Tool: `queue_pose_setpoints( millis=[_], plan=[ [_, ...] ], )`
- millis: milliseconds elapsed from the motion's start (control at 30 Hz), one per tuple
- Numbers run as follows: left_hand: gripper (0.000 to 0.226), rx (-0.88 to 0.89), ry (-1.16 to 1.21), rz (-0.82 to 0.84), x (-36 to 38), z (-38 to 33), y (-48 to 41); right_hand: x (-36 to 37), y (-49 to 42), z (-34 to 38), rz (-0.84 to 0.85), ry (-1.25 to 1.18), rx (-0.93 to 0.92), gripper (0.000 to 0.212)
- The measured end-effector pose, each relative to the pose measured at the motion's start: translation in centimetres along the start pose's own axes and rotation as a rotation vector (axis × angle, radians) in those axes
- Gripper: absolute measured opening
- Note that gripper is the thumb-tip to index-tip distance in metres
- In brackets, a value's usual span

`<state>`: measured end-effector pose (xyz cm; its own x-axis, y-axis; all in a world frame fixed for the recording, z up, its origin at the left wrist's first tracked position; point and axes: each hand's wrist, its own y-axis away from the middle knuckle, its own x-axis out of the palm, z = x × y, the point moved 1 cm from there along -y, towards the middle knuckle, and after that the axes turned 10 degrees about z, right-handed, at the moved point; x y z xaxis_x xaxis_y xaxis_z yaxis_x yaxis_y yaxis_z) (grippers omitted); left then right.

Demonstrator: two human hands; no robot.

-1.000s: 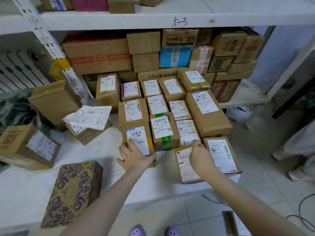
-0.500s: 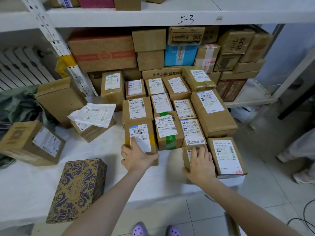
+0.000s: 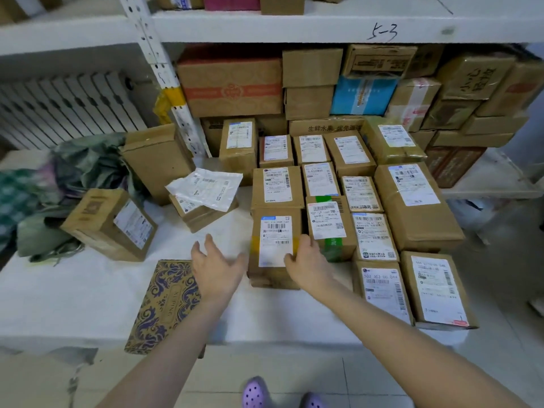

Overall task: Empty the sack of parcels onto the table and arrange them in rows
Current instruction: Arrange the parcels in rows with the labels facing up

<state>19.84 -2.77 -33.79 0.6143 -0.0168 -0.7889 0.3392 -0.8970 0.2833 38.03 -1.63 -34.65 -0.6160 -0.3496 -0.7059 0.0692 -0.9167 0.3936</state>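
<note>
At the near end of the leftmost row, the fingers [image 3: 304, 241] of the right hand [image 3: 309, 267] curled over the right edge of a brown cardboard parcel with yellow tape [image 3: 273, 240], thumb on its white label. The left hand [image 3: 216, 269] hovered just beside it, fingers spread, holding nothing. A green-taped brown parcel [image 3: 329, 228] marked "110" touched it on the right. Another brown box [image 3: 382, 293] read "502 303 00 044". A blue-and-gold patterned box [image 3: 164, 307] overhung the white table's [image 3: 73, 295] front edge. A crumpled green sack [image 3: 67, 184] lay far left among loose parcels, with bare tabletop between. The white shelf edge [image 3: 294, 28] bore "5-3".
</note>
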Motion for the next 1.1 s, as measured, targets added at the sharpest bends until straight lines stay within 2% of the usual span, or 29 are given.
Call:
queue_pose_setpoints(
  millis=[67, 200, 333, 467, 567, 633, 700, 800, 933, 1067, 1100],
  plan=[
    [0.107, -0.137, -0.117, -0.052, -2.6, 3.3, -0.4, 0.5, -0.7, 0.8, 0.028, -0.060, 0.088, 0.058],
    [0.140, -0.448, -0.234, 0.176, -4.8, 8.0, -0.5, 1.3, -1.4, 1.8, 0.050, -0.098, 0.190, 0.094],
    [0.141, -0.480, -0.240, 0.242, -5.0, 8.8, -0.8, 2.4, -1.1, 3.6, 0.033, -0.044, 0.216, 0.116],
    [0.131, -0.479, -0.201, 0.228, -6.1, 8.7, -1.7, 2.6, -0.9, 5.2, 0.021, 0.025, 0.135, 0.109],
    [0.133, -0.467, -0.201, 0.225, -7.4, 8.3, -2.7, 2.2, -1.1, 6.3, -0.005, -0.006, -0.071, 0.088],
    [0.133, -0.466, -0.217, 0.232, -8.0, 8.0, -3.2, 2.2, -1.3, 7.1, -0.036, -0.016, -0.119, 0.086],
    [0.133, -0.475, -0.217, 0.230, -8.5, 7.8, -3.6, 2.5, -1.7, 7.6, 0.010, -0.039, 0.033, 0.106],
    [0.134, -0.473, -0.209, 0.204, -9.1, 8.1, -4.0, 2.9, -2.7, 7.8, 0.175, -0.423, 0.273, 0.125],
    [0.135, -0.498, -0.209, 0.189, -10.3, 8.7, -4.6, 3.4, -3.1, 8.7, 0.187, -0.561, 0.261, 0.107],
    [0.134, -0.543, -0.158, 0.166, -11.8, 9.2, -5.7, 4.5, -4.2, 10.3, 0.378, -0.656, 0.240, 0.104],
    [0.133, -0.547, -0.147, 0.151, -12.3, 9.4, -6.1, 4.6, -4.6, 10.6, 0.421, -0.723, 0.251, 0.097]
  ],
)
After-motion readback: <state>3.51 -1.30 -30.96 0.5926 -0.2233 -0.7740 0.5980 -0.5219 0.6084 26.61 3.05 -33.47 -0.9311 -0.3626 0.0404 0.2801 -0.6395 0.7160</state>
